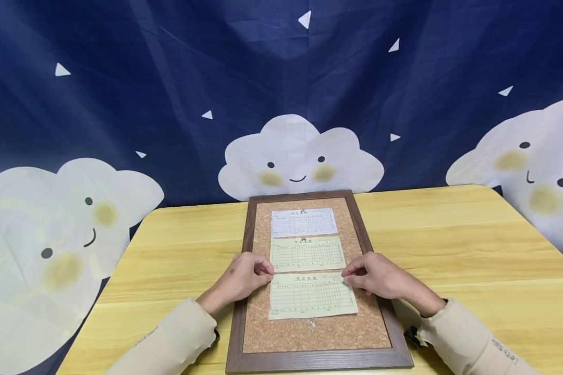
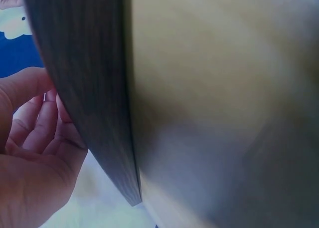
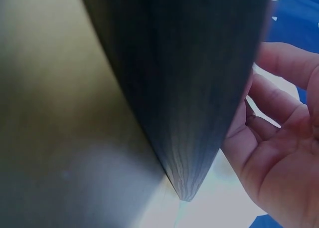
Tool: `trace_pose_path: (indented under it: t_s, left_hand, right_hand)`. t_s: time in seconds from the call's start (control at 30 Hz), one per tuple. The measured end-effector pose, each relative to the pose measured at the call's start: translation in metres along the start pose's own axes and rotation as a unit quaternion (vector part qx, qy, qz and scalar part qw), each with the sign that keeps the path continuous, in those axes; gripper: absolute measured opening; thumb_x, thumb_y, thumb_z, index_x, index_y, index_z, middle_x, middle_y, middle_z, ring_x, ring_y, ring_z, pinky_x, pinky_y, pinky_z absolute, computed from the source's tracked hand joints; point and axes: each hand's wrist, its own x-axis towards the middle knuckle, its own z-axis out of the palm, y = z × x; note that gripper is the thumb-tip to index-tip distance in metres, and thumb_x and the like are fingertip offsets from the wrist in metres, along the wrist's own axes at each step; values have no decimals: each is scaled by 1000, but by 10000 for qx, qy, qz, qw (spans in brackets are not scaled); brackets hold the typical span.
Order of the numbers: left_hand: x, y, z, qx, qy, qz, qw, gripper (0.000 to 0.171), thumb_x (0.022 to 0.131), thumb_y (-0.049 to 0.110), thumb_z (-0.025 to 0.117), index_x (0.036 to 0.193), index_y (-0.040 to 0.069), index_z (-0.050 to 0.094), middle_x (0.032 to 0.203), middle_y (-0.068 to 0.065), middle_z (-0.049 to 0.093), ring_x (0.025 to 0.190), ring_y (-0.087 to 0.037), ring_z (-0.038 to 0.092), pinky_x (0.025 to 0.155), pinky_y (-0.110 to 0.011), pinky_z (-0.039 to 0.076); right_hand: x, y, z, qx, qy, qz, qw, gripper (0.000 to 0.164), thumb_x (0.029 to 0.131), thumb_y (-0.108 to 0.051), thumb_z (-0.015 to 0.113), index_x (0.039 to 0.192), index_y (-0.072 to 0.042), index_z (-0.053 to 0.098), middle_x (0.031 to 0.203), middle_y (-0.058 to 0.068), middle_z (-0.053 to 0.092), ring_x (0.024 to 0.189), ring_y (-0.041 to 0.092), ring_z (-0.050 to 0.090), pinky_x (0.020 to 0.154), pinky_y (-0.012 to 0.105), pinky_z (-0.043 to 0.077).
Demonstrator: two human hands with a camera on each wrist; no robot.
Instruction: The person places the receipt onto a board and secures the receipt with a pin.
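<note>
On a cork board (image 1: 277,338) with a dark brown wooden frame lie three printed form slips in a column. The top slip (image 1: 300,226) is whitish, and the middle slip (image 1: 305,255) is pale green; each has a small pin at its upper edge. Below them is another pale green slip (image 1: 309,297), lying slightly askew. My left hand (image 1: 244,277) pinches its upper left corner, and my right hand (image 1: 380,276) pinches its upper right corner. In both wrist views the board's frame (image 2: 84,63) hides the slips and the fingertips.
A small shiny clear cluster (image 1: 311,324), too small to identify, sits on the cork below the lowest slip. The board lies on a yellow wood-grain table (image 1: 450,234). Behind it hangs a dark blue cloth (image 1: 262,62) printed with white clouds.
</note>
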Motion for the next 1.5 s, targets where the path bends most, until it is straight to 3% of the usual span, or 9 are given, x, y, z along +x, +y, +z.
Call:
trace_pose_path:
  t_s: [0.4,0.7,1.0,1.5]
  left_hand:
    - [3,1,1,90,-95,-8,9999,17,83,-5,73,78,11,71,72,7,63,67,-4,57,63,-20,51]
    - [5,2,1,289,-87,25,9995,18,81,-8,71,76,9,71,70,6,62,66,-6,56,61,-21,50]
    - [6,2,1,354,-84,-8,9993,18,80,-7,71,75,11,71,70,8,61,66,-5,55,60,-20,50]
    - [4,2,3,335,-22,225,9992,14,76,-6,68,75,8,71,69,9,59,64,-4,54,58,-19,50]
  right_hand:
    - [0,0,0,-99,3,-18,9999,10,93,-9,69,97,-3,76,71,-3,59,52,11,55,48,23,45]
    - [2,-1,1,-308,74,-88,9995,7,91,-8,71,94,-5,77,93,4,71,51,11,57,48,24,46]
    - [1,-2,1,-319,-2,-23,9995,5,91,-9,72,92,-7,76,92,3,71,52,11,57,48,25,47]
    - [2,-6,2,-463,-16,51,9989,4,91,-9,72,90,-8,76,85,-2,68,51,10,56,48,24,45]
